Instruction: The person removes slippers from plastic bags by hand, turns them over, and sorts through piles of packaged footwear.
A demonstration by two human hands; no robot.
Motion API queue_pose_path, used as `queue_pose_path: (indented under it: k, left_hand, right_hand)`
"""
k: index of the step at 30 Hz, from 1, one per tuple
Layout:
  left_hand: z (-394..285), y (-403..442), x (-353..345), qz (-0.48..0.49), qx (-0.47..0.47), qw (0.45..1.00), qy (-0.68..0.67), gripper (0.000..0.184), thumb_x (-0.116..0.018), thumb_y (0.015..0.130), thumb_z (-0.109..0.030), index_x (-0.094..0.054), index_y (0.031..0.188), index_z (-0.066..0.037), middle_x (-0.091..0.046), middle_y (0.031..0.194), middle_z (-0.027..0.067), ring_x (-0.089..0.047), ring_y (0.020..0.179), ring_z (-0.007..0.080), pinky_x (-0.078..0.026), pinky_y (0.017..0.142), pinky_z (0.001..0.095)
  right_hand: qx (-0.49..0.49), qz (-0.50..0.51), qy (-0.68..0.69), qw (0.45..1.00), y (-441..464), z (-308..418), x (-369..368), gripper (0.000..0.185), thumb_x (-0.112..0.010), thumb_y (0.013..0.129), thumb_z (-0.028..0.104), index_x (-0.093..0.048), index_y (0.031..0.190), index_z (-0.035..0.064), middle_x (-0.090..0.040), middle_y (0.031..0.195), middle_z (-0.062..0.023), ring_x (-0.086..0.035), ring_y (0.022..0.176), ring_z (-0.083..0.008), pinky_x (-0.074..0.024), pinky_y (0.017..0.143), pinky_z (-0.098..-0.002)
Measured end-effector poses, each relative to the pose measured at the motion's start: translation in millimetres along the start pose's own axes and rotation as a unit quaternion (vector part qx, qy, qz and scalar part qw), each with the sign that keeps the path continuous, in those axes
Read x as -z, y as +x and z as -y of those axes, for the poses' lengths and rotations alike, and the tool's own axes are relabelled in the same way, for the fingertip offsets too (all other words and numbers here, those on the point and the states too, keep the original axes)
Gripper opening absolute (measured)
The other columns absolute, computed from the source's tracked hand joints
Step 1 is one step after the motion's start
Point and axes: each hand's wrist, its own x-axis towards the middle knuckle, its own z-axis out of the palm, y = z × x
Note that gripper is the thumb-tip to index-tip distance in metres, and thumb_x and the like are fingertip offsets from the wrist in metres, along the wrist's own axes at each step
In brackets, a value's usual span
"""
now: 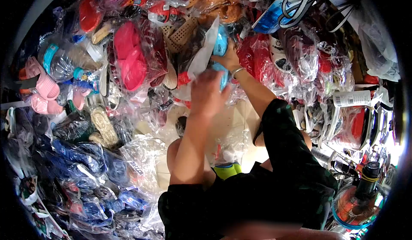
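Note:
Near the top centre, my right hand (228, 60), with a bracelet at its wrist, holds a light blue slipper (220, 40) by its side. Just left of it and lower, my left hand (207, 90) is smeared by motion, close to the slipper's lower end; its grip cannot be made out. A white sheet or flap (203, 54) stands along the slipper's left side. Tan perforated shoes (183, 35) in plastic lie left of the sheet. Red items in plastic (253, 56) are to the right of my right hand.
Bagged pink slippers (130, 57) lie at the upper left, blue bagged footwear (81, 156) at the lower left. A blue-rimmed fan-like object (352, 205) stands at the lower right. Tiled floor (236, 115) shows between the piles.

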Motion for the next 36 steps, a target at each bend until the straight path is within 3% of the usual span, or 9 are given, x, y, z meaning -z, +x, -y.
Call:
queue_pose_path:
  k: [6, 12, 16, 18, 21, 23, 26, 32, 36]
  left_hand:
    - [106.3, -5.1, -57.4, -0.085, 0.240, 0.967, -0.005, 0.074, -0.067, 0.070, -0.038, -0.034, 0.132, -0.014, -0.037, 0.126, 0.0277, -0.035, 0.118, 0.0425, -0.030, 0.098, 0.0482]
    - [93.6, 22.8, -37.6, -0.125, 0.279, 0.933, -0.192, 0.072, -0.062, 0.077, -0.043, -0.036, 0.129, -0.001, -0.048, 0.117, 0.0287, -0.046, 0.109, 0.0414, -0.037, 0.092, 0.0438]
    - [116.1, 27.2, -45.9, -0.209, 0.283, 0.933, -0.076, 0.071, -0.060, 0.079, -0.040, -0.034, 0.129, 0.003, -0.047, 0.119, 0.0276, -0.047, 0.107, 0.0405, -0.038, 0.090, 0.0436]
    - [146.9, 19.3, -65.9, -0.189, 0.243, 0.922, -0.236, 0.072, -0.064, 0.077, -0.031, -0.031, 0.132, 0.001, -0.046, 0.118, 0.0282, -0.048, 0.105, 0.0405, -0.038, 0.089, 0.0456]
    - [140.1, 16.2, -76.5, -0.163, 0.167, 0.969, -0.085, 0.078, -0.066, 0.071, -0.016, -0.026, 0.136, -0.005, -0.042, 0.121, 0.0280, -0.042, 0.110, 0.0409, -0.034, 0.093, 0.0460]
    - [146.3, 15.9, -88.3, -0.125, 0.187, 0.973, -0.045, 0.081, -0.065, 0.068, -0.012, -0.022, 0.137, -0.007, -0.035, 0.125, 0.0283, -0.035, 0.114, 0.0422, -0.030, 0.097, 0.0455]
    - [127.4, 24.5, -86.6, -0.136, 0.264, 0.954, -0.030, 0.082, -0.065, 0.068, -0.014, -0.021, 0.137, -0.007, -0.035, 0.125, 0.0294, -0.037, 0.113, 0.0429, -0.031, 0.096, 0.0466]
    - [141.2, 20.5, -89.3, -0.131, 0.218, 0.966, -0.045, 0.083, -0.066, 0.068, -0.018, -0.021, 0.137, -0.007, -0.035, 0.124, 0.0301, -0.039, 0.111, 0.0450, -0.034, 0.094, 0.0477]
    - [131.2, 22.3, -78.3, -0.110, 0.225, 0.965, -0.076, 0.085, -0.068, 0.067, -0.020, -0.022, 0.136, -0.004, -0.035, 0.124, 0.0295, -0.039, 0.111, 0.0442, -0.035, 0.094, 0.0470]
  right_hand:
    - [0.091, -0.091, -0.041, 0.991, 1.7, -22.5, -16.2, 0.107, -0.078, 0.057, 0.026, -0.012, 0.138, 0.0033, -0.028, 0.134, -0.0239, -0.031, 0.124, -0.0371, -0.0285, 0.102, -0.0375]
    - [0.102, 0.027, 0.389, 0.915, -12.6, 19.1, -35.3, 0.070, -0.070, 0.068, 0.016, -0.037, 0.128, 0.0015, -0.048, 0.116, -0.0164, -0.047, 0.107, -0.0258, -0.0392, 0.090, -0.0348]
    - [0.218, 0.007, 0.206, 0.954, -20.1, 59.5, -75.3, 0.056, -0.056, 0.082, 0.028, -0.039, 0.130, 0.0044, -0.044, 0.120, -0.0239, -0.041, 0.112, -0.0355, -0.0331, 0.096, -0.0401]
    - [0.279, -0.135, 0.028, 0.950, -5.7, 55.5, -88.8, 0.048, -0.054, 0.086, 0.027, -0.043, 0.129, 0.0106, -0.049, 0.115, -0.0198, -0.042, 0.111, -0.0311, -0.0297, 0.098, -0.0375]
    - [0.081, 0.175, 0.286, 0.939, 36.4, 5.4, -38.1, 0.051, -0.060, 0.081, 0.030, -0.046, 0.126, 0.0108, -0.043, 0.121, -0.0205, -0.040, 0.113, -0.0333, -0.0328, 0.096, -0.0352]
    - [0.126, 0.035, -0.234, 0.963, 27.2, 9.9, 8.0, 0.065, -0.065, 0.074, 0.030, -0.039, 0.131, 0.0117, -0.034, 0.133, -0.0167, -0.033, 0.122, -0.0321, -0.0306, 0.098, -0.0379]
    - [0.102, 0.075, -0.412, 0.902, 25.2, -27.1, 16.4, 0.081, -0.068, 0.070, 0.030, -0.027, 0.136, 0.0122, -0.028, 0.139, -0.0119, -0.027, 0.128, -0.0310, -0.0264, 0.101, -0.0436]
    - [0.164, -0.131, -0.478, 0.853, 55.2, -68.4, -40.3, 0.095, -0.074, 0.059, 0.027, -0.022, 0.137, 0.0130, -0.030, 0.137, -0.0115, -0.026, 0.128, -0.0299, -0.0230, 0.099, -0.0532]
    - [0.103, 0.012, -0.364, 0.926, 43.6, -38.0, -7.2, 0.078, -0.074, 0.056, 0.024, -0.037, 0.124, 0.0136, -0.039, 0.126, -0.0097, -0.036, 0.118, -0.0318, -0.0301, 0.089, -0.0586]
